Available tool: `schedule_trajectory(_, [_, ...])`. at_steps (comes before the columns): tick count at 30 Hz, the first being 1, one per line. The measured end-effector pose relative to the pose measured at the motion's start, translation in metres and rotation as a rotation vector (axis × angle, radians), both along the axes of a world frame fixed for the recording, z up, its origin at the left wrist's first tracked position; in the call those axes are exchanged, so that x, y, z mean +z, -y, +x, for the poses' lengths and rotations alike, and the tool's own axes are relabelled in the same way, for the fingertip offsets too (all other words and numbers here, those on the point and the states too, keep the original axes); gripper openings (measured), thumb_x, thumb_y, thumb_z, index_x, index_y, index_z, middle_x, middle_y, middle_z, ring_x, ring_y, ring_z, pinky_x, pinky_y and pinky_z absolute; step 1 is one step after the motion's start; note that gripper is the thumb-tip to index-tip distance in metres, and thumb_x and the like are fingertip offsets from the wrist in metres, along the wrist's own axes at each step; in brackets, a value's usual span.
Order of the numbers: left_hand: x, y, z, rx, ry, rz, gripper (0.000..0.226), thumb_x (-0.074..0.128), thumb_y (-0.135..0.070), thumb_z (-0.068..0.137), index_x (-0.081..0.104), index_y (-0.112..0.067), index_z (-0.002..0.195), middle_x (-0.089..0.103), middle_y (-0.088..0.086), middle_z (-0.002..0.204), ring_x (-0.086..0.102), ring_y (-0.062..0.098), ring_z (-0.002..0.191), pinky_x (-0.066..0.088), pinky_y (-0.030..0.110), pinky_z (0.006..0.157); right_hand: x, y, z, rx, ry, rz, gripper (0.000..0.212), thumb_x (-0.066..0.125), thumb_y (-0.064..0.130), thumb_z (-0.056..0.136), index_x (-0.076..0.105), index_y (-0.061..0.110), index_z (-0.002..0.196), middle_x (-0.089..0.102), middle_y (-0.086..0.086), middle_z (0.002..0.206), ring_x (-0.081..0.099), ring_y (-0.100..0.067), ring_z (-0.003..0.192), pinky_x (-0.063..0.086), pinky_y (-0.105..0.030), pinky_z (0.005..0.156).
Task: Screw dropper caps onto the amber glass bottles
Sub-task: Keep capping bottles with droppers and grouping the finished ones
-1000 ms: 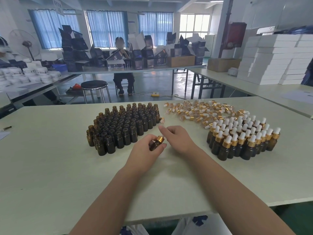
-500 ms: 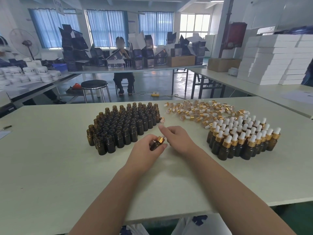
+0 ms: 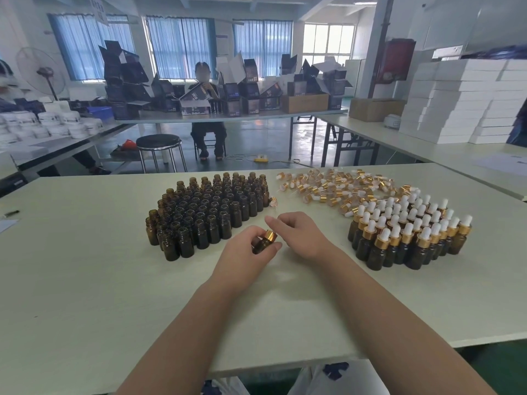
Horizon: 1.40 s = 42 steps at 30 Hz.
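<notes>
Amber bottle (image 3: 261,244) in work lies tilted in your left hand (image 3: 242,258), near the middle of the table (image 3: 85,266). Its neck points to 1 o'clock and a gold-collared dropper cap (image 3: 271,236) is already on the mouth. Your left fingers and thumb are curled round the glass body. Your right hand (image 3: 299,235) sits close at 3 o'clock of the cap, fingers loosely curled and the forefinger stretched toward 11 o'clock. Whether they pinch the bulb is hidden, so I cannot tell.

To my eye the step is the tightening. Grip the glass firmly low down and line up cap and neck so the thread does not cross. Turn by the collar rather than the soft bulb, and stop once it seats snug.

Uncapped bottles (image 3: 208,212) stand packed upright at 10 to 11 o'clock of your hands, mouths open. The dark glass does not show whether anything is in them. One stray cap (image 3: 273,201) lies just beside that cluster's right edge. Loose dropper caps (image 3: 328,186) lie heaped at 1 o'clock. Capped bottles (image 3: 405,232) stand in a tight cluster at 3 o'clock, white bulbs up. On the far table at 12 o'clock stands a cardboard box (image 3: 303,102), its contents out of sight.
</notes>
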State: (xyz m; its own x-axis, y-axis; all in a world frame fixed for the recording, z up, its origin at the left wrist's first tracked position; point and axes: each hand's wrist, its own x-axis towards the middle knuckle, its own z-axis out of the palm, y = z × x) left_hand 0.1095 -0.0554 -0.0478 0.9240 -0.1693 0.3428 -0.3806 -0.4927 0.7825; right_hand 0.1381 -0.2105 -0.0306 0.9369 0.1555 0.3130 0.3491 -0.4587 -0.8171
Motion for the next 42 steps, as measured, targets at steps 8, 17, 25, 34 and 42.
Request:
schedule_trajectory(8, [-0.001, 0.001, 0.001, 0.011, -0.030, 0.004, 0.019, 0.069, -0.045, 0.081, 0.059, -0.029, 0.085, 0.058, -0.010, 0.071, 0.049, 0.001, 0.062, 0.039, 0.011, 0.056, 0.013, 0.003, 0.003, -0.024, 0.012, -0.152, 0.045, 0.060, 0.029, 0.089, 0.041, 0.014, 0.051, 0.026, 0.009, 0.040, 0.028, -0.007, 0.041, 0.027, -0.014, 0.041])
schedule_trajectory(17, [0.002, 0.002, -0.001, -0.122, -0.061, -0.039, 0.012, 0.070, -0.041, 0.081, 0.059, -0.038, 0.076, 0.052, -0.022, 0.063, 0.039, 0.003, 0.054, 0.034, 0.012, 0.053, 0.060, 0.018, -0.018, 0.137, 0.077, -0.626, 0.044, 0.057, 0.033, 0.093, 0.039, 0.017, 0.056, 0.033, 0.007, 0.051, 0.036, -0.003, 0.043, 0.030, -0.015, 0.044])
schedule_trajectory(25, [-0.001, 0.000, 0.002, -0.084, -0.118, 0.017, 0.036, 0.059, -0.064, 0.078, 0.060, -0.039, 0.104, 0.064, -0.013, 0.086, 0.048, -0.003, 0.061, 0.037, 0.020, 0.062, 0.115, 0.036, -0.019, 0.154, 0.046, -1.000, 0.031, 0.056, 0.035, 0.093, 0.048, 0.020, 0.067, 0.047, 0.005, 0.066, 0.042, -0.008, 0.059, 0.033, -0.025, 0.056])
schedule_trajectory(34, [-0.003, -0.001, 0.003, -0.063, -0.119, 0.097, 0.028, 0.055, -0.061, 0.083, 0.061, -0.034, 0.086, 0.058, -0.015, 0.076, 0.049, -0.008, 0.060, 0.034, 0.018, 0.056, 0.123, 0.079, -0.002, -0.005, -0.131, -1.355, 0.027, 0.051, 0.031, 0.092, 0.052, 0.011, 0.074, 0.043, 0.000, 0.068, 0.039, -0.012, 0.060, 0.034, -0.024, 0.058])
schedule_trajectory(42, [-0.002, -0.001, 0.003, -0.055, -0.107, 0.142, 0.026, 0.056, -0.059, 0.084, 0.060, -0.033, 0.081, 0.062, -0.015, 0.080, 0.051, -0.003, 0.064, 0.035, 0.018, 0.058, 0.118, 0.086, -0.002, -0.052, -0.176, -1.443, 0.028, 0.051, 0.032, 0.092, 0.050, 0.014, 0.070, 0.044, 0.001, 0.069, 0.040, -0.011, 0.060, 0.039, -0.025, 0.063])
